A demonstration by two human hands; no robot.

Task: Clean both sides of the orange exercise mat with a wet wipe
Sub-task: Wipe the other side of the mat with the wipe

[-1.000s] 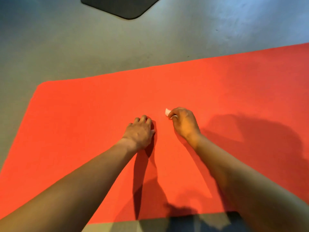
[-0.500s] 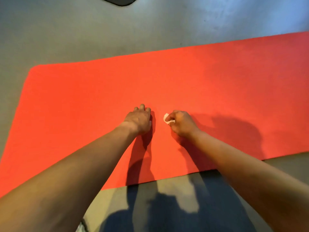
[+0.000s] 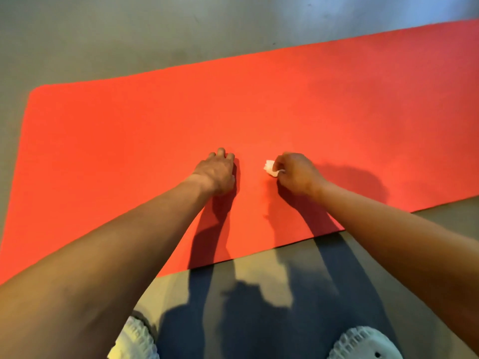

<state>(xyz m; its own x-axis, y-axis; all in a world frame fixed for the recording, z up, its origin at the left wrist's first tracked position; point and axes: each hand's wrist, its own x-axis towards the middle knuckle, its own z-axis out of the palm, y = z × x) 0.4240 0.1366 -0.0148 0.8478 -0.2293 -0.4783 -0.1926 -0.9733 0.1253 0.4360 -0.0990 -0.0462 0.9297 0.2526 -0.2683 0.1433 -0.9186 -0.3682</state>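
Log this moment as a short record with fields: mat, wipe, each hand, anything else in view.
Mat: orange rectangular exercise mat, lying flat on the grey floor
Wipe: small crumpled white wet wipe, down at the mat's upper face, near its middle
Right hand: pinches the wipe
Left hand: rests on the mat beside the right hand, fingers curled, apart from the wipe, nothing seen in it
Other: white shoes on the floor at the mat's near edge
Hidden: the mat's underside
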